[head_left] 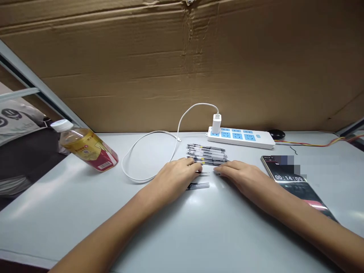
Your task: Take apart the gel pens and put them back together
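Observation:
A row of several clear pens (206, 149) with dark grips lies side by side on the table. My left hand (179, 174) rests just in front of them, its fingers curled and pinching a pen whose thin tip (204, 173) pokes out to the right. Beneath that hand lies a clear pen cap or barrel (199, 185), its left end partly hidden. Close to the pen tip, my right hand (244, 175) has its fingers pressed together and lowered to the tabletop. A small dark piece shows under those fingertips, too small to name.
A white power strip (241, 142) with a plugged-in charger (216, 123) stands at the back. Its white cable (127, 155) loops left. A drink bottle (88, 148) leans at left; a phone (295, 185) lies beside my right forearm. Cardboard (127, 68) walls the back.

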